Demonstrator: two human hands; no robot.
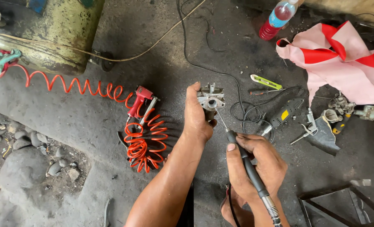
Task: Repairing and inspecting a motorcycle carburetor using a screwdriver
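Observation:
My left hand (196, 113) grips a small grey metal carburettor body (211, 100) and holds it up above the dirty concrete floor. My right hand (254, 164) is closed like a pen grip around the black handpiece of a flexible-shaft rotary tool (245, 157). The tool's thin bit (222, 120) points up and left, and its tip reaches the lower side of the carburettor body. The shaft's metal-sprung cable (272, 210) runs down past my right wrist.
A red coiled air hose (142, 143) with a red air gun (140, 101) lies left of my hands. A dark power tool (284, 113), a utility knife (265, 82), carburettor parts (342, 110), a pink and red cloth (342, 63) and a bottle (277, 19) lie right. A yellowish tank (56, 33) stands top left.

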